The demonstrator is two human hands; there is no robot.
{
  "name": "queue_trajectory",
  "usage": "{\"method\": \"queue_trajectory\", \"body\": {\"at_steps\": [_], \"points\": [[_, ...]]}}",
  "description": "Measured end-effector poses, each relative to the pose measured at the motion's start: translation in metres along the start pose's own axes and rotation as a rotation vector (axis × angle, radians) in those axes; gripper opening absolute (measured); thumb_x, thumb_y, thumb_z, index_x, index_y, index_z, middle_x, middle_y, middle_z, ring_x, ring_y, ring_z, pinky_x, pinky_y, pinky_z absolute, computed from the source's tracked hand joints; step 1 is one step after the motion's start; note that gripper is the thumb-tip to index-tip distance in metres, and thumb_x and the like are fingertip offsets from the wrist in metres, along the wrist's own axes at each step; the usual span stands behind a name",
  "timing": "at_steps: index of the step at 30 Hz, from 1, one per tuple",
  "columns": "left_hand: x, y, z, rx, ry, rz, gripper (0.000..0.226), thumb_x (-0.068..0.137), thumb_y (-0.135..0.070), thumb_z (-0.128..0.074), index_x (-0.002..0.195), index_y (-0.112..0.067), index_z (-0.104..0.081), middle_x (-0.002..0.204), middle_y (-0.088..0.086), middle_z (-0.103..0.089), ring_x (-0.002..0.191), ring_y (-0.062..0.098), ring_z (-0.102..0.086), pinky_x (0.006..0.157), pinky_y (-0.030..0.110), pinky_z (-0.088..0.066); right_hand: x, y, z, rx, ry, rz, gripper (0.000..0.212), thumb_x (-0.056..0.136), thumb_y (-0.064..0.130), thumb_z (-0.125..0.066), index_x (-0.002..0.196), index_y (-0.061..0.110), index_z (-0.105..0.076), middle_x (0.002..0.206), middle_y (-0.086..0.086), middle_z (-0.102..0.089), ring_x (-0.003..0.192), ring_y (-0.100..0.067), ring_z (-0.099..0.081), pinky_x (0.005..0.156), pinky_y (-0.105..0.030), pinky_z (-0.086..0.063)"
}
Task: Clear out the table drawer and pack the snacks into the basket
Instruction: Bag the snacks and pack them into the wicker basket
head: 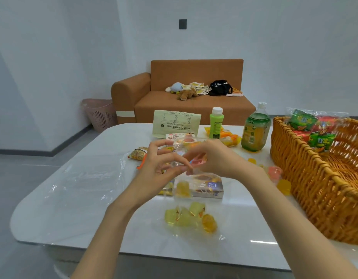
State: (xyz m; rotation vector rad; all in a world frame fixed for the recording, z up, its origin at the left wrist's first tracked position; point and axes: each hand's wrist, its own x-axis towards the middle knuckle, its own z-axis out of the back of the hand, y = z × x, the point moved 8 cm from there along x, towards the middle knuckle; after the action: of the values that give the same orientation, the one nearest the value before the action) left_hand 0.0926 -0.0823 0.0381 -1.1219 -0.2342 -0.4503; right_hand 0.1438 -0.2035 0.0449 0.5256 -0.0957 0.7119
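Note:
Over the white table (77, 200), my left hand (160, 166) and my right hand (212, 158) both pinch the top of a clear plastic bag (186, 198). The bag hangs down to the tabletop. Several yellow jelly cups (190, 217) lie in its bottom and one sits higher up. My right hand also holds a pink jelly cup (199, 161) at the bag's mouth. A woven wicker basket (315, 182) stands at the right with green and red snack packs (315, 127) inside. Loose jelly cups (278, 178) lie beside the basket.
Behind my hands lie a beige packet (176, 122), a small green bottle (216, 122), a large juice bottle (254, 129), orange snack packs (230, 137), a gold wrapped snack (138, 153) and a purple box (209, 188). A flat clear bag (87, 176) lies left. A sofa stands behind.

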Motion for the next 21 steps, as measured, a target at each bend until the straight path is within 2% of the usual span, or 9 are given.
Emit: {"method": "queue_trajectory", "body": {"at_steps": [5, 7, 9, 10, 12, 14, 17, 19, 21], "points": [[-0.003, 0.006, 0.005, 0.02, -0.026, 0.039, 0.007, 0.085, -0.022, -0.068, 0.085, -0.026, -0.074, 0.126, -0.01, -0.036, 0.126, -0.001, -0.041, 0.082, 0.006, -0.045, -0.008, -0.012, 0.007, 0.034, -0.101, -0.063, 0.014, 0.09, 0.025, -0.066, 0.099, 0.019, -0.075, 0.085, 0.009, -0.07, 0.081, -0.009, -0.065, 0.076, -0.03, -0.053], [-0.003, 0.01, 0.009, 0.056, -0.077, 0.044, 0.009, 0.087, -0.018, -0.067, 0.086, -0.024, -0.073, 0.126, -0.007, -0.039, 0.123, -0.008, -0.039, 0.08, 0.003, -0.043, -0.014, -0.013, 0.014, 0.03, -0.098, -0.08, 0.027, 0.09, 0.043, -0.059, 0.095, 0.021, -0.074, 0.084, 0.006, -0.071, 0.079, -0.01, -0.064, 0.072, -0.032, -0.052], [-0.001, 0.011, 0.014, 0.102, -0.141, 0.047, 0.011, 0.088, -0.017, -0.066, 0.086, -0.025, -0.072, 0.122, -0.006, -0.044, 0.112, -0.017, -0.042, 0.077, 0.001, -0.041, -0.022, -0.02, 0.019, -0.017, -0.065, -0.122, 0.045, 0.077, 0.066, -0.053, 0.089, 0.028, -0.072, 0.085, 0.016, -0.069, 0.082, -0.004, -0.062, 0.074, -0.029, -0.051], [0.0, 0.012, 0.017, 0.126, -0.172, 0.048, 0.01, 0.089, -0.016, -0.066, 0.086, -0.024, -0.071, 0.12, -0.006, -0.045, 0.105, -0.019, -0.045, 0.074, 0.0, -0.041, -0.027, -0.026, 0.022, -0.063, -0.075, -0.147, 0.044, 0.071, 0.07, -0.053, 0.086, 0.032, -0.071, 0.084, 0.022, -0.066, 0.084, -0.001, -0.06, 0.075, -0.029, -0.05], [0.001, 0.012, 0.021, 0.201, -0.265, 0.05, 0.008, 0.089, -0.017, -0.065, 0.088, -0.022, -0.071, 0.114, -0.007, -0.05, 0.09, -0.01, -0.056, 0.069, 0.003, -0.042, -0.035, -0.037, 0.027, -0.106, -0.155, -0.202, 0.026, 0.078, 0.057, -0.063, 0.081, 0.032, -0.069, 0.08, 0.026, -0.062, 0.086, -0.002, -0.059, 0.076, -0.035, -0.051], [-0.001, 0.009, 0.022, 0.358, -0.413, 0.055, 0.008, 0.092, -0.021, -0.063, 0.093, -0.022, -0.07, 0.11, -0.007, -0.058, 0.082, 0.002, -0.06, 0.066, 0.01, -0.041, -0.039, -0.042, 0.027, -0.03, -0.272, -0.202, 0.011, 0.085, 0.038, -0.068, 0.081, 0.029, -0.068, 0.078, 0.021, -0.063, 0.083, -0.001, -0.058, 0.075, -0.041, -0.052], [-0.002, 0.005, 0.012, 0.566, -0.552, 0.064, 0.018, 0.095, -0.021, -0.058, 0.111, -0.02, -0.065, 0.116, -0.006, -0.058, 0.099, 0.014, -0.057, 0.072, 0.025, -0.044, -0.042, -0.044, 0.021, 0.069, -0.386, -0.176, 0.006, 0.088, 0.027, -0.067, 0.082, 0.029, -0.066, 0.081, 0.021, -0.063, 0.086, 0.001, -0.055, 0.077, -0.038, -0.052], [0.005, 0.006, -0.006, 0.633, -0.51, 0.002, 0.033, 0.092, -0.016, -0.061, 0.125, -0.019, -0.059, 0.125, -0.002, -0.055, 0.112, 0.019, -0.052, 0.087, 0.034, -0.047, -0.045, -0.056, 0.016, 0.14, -0.412, -0.214, 0.013, 0.089, 0.018, -0.066, 0.088, 0.03, -0.067, 0.087, 0.026, -0.062, 0.09, 0.002, -0.056, 0.081, -0.035, -0.053], [0.016, 0.007, -0.033, 0.698, -0.362, -0.102, 0.033, 0.091, -0.018, -0.062, 0.123, -0.023, -0.061, 0.128, -0.001, -0.056, 0.118, 0.023, -0.05, 0.098, 0.04, -0.042, -0.047, -0.071, 0.015, 0.184, -0.44, -0.266, 0.025, 0.088, 0.01, -0.066, 0.094, 0.033, -0.068, 0.092, 0.03, -0.06, 0.091, 0.005, -0.055, 0.083, -0.03, -0.053]]}}
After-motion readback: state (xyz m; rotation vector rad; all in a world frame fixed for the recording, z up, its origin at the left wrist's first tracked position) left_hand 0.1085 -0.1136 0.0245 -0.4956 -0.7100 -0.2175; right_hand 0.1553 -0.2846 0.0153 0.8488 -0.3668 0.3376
